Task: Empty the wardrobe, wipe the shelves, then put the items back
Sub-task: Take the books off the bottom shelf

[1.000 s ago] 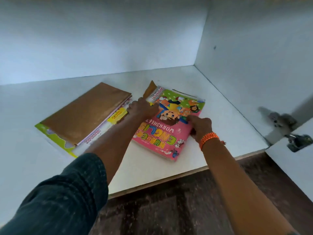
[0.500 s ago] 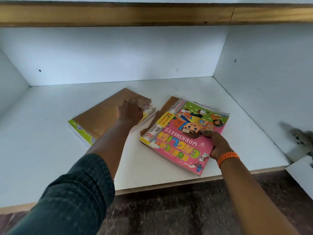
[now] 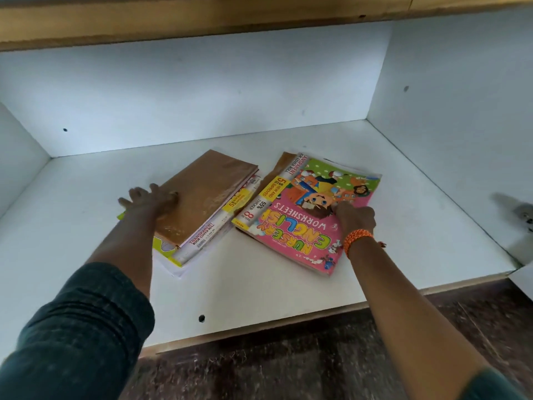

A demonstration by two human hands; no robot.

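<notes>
Spread flat, the left hand is pressing the brown-covered book stack; the right hand is resting, fingers extended, on the pink worksheet book on the shelf.

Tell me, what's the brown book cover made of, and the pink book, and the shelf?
The brown book looks wrapped in brown paper under clear plastic film: it shines and wrinkles. The pink book seems to be glossy printed paper, with a thin, bendy cover. The shelf looks like wood board with a smooth white coating; bare wood shows along its front edge.
</notes>
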